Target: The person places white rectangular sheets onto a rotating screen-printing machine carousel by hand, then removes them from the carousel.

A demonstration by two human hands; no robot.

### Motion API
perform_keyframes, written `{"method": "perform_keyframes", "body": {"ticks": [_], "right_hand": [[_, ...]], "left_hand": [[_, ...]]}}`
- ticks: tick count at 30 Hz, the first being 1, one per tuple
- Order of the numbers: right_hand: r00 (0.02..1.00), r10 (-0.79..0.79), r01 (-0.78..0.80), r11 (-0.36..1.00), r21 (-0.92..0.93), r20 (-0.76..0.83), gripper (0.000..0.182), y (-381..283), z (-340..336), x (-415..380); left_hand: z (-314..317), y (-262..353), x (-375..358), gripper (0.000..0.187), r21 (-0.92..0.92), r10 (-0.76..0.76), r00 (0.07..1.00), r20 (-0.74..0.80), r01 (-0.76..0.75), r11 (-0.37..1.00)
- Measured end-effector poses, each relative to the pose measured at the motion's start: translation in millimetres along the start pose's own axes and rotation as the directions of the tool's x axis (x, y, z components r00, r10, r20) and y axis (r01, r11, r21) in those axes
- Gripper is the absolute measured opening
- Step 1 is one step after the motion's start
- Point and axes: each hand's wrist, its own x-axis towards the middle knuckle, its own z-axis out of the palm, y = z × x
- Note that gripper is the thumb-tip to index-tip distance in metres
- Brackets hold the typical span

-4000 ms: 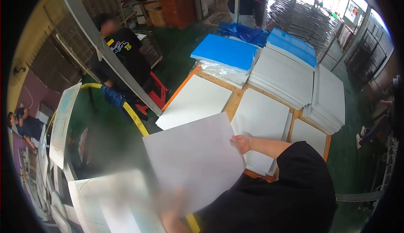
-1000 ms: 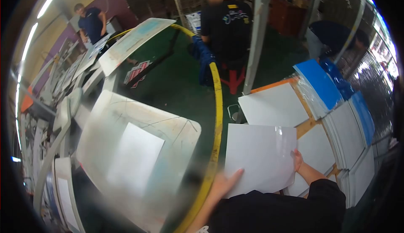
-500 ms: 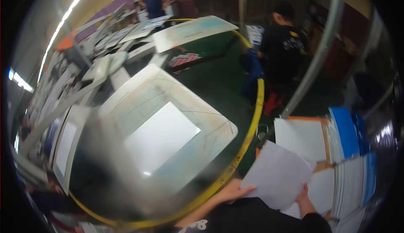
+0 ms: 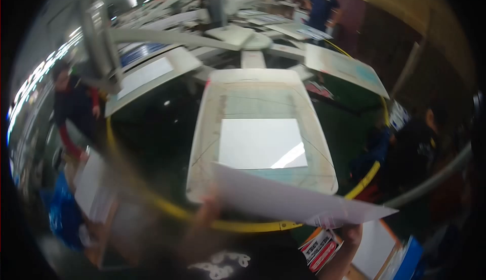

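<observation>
A white sheet (image 4: 293, 194) is held tilted between my hands in front of me. My left hand (image 4: 206, 210), blurred, grips its left end. My right hand (image 4: 350, 235) is closed on the lower edge towards the right. Just beyond the held sheet, a second white sheet (image 4: 258, 141) lies flat on a pale rounded platen (image 4: 205, 128) of a large carousel machine. Light glares off that second sheet's right corner. A stack of white sheets (image 4: 372, 249) stands below my right hand.
A yellow ring rail (image 4: 258, 227) curves around the machine, close in front of me. Neighbouring platens (image 4: 349, 70) spread out on both sides. One person (image 4: 76, 103) stands at left beside more white sheets (image 4: 96, 184); another (image 4: 415, 138) is at right, and one (image 4: 323, 7) behind.
My view has swung left towards the machine. The sheet in my hands has moved from above the stacks on the right to in front of the platen, and is now tilted.
</observation>
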Motion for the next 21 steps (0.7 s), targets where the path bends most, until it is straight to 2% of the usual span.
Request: {"method": "perform_keyframes", "body": {"ticks": [1, 2, 4, 5, 6, 7, 8, 9, 10, 12, 13, 14, 15, 16, 18, 19, 21], "right_hand": [[0.975, 0.02, -0.029, 0.999, 0.039, 0.22, 0.078, -4.1, 21.3, 26.2], [0.902, 0.039, -0.072, 0.995, 0.063, 0.43, 0.077, -8.4, 42.6, 52.9], [0.755, -0.022, -0.043, 0.996, 0.083, 0.656, 0.074, -8.2, 91.2, 79.7], [0.707, 0.004, -0.047, 0.998, 0.042, 0.707, 0.067, -3.8, 101.0, 91.1], [0.758, 0.16, -0.119, 0.987, -0.108, 0.632, 0.061, 4.3, 100.0, 97.2], [0.817, 0.348, -0.245, 0.931, -0.27, 0.459, 0.055, 9.6, 93.7, 100.4], [0.859, 0.427, -0.332, 0.885, -0.326, 0.284, 0.049, 13.0, 93.8, 99.6], [0.963, 0.249, -0.211, 0.937, -0.279, 0.107, 0.046, 17.7, 99.4, 96.6], [0.99, 0.105, -0.087, 0.981, -0.173, 0.099, 0.043, 17.4, 101.8, 90.6], [0.938, -0.2, 0.179, 0.979, 0.097, 0.285, 0.027, -2.5, 111.3, 90.5], [0.866, -0.342, 0.259, 0.93, 0.259, 0.364, 0.02, -12.1, 115.9, 90.5], [0.677, -0.313, 0.223, 0.95, 0.219, 0.666, 0.021, -1.7, 77.2, 97.7], [0.484, -0.226, 0.211, 0.968, 0.138, 0.845, 0.024, -10.0, 65.5, 105.1], [0.253, -0.122, 0.241, 0.969, 0.059, 0.96, 0.03, -18.6, 55.1, 113.0], [0.572, -0.218, 0.342, 0.939, 0.011, 0.79, 0.029, -23.7, 77.1, 90.7], [0.692, -0.275, 0.394, 0.919, -0.03, 0.668, 0.028, -23.4, 89.2, 82.3], [0.835, -0.412, 0.484, 0.865, -0.13, 0.366, 0.028, -20.2, 107.9, 71.1]], "left_hand": [[-15.5, 8.2, -16.3, 0.058, -0.102, 0.076, 0.99, -0.122, -0.089, 0.991], [-30.3, 16.7, -32.3, 0.064, -0.123, 0.115, 0.973, -0.2, -0.141, 0.982], [-53.5, 33.7, -65.5, 0.076, 0.007, 0.14, 0.948, -0.285, -0.144, 0.989], [-66.5, 48.9, -87.3, 0.066, 0.416, 0.045, 0.946, -0.321, 0.098, 0.904], [-64.3, 52.4, -97.6, 0.048, 0.527, 0.28, 0.895, -0.348, -0.06, 0.848], [-62.9, 53.3, -114.6, 0.044, 0.57, 0.332, 0.846, -0.417, -0.042, 0.821], [-63.1, 40.2, -130.4, 0.04, 0.529, 0.472, 0.666, -0.578, -0.134, 0.838], [-64.0, 18.0, -143.3, 0.039, 0.503, 0.556, 0.442, -0.704, -0.242, 0.83], [-58.6, 15.1, -143.5, 0.041, 0.612, 0.629, 0.316, -0.71, -0.163, 0.773], [-47.9, 10.0, -142.6, 0.046, 0.735, 0.735, 0.044, -0.677, 0.083, 0.673], [-55.2, 15.0, -144.1, 0.044, 0.761, 0.765, 0.283, -0.578, -0.15, 0.631], [-62.1, 21.3, -144.4, 0.042, 0.646, 0.739, 0.52, -0.428, -0.395, 0.653], [-69.1, 27.4, -144.8, 0.04, 0.455, 0.663, 0.703, -0.258, -0.517, 0.725], [-75.9, 38.2, -133.4, 0.038, 0.476, 0.642, 0.755, -0.134, -0.519, 0.71], [-81.2, 50.8, -110.6, 0.033, 0.5, 0.569, 0.815, 0.108, -0.539, 0.678], [-80.8, 51.2, -100.8, 0.03, 0.509, 0.524, 0.821, 0.227, -0.559, 0.655], [-61.0, 37.9, -84.1, 0.019, 0.501, 0.694, 0.713, -0.101, -0.566, 0.655]]}}
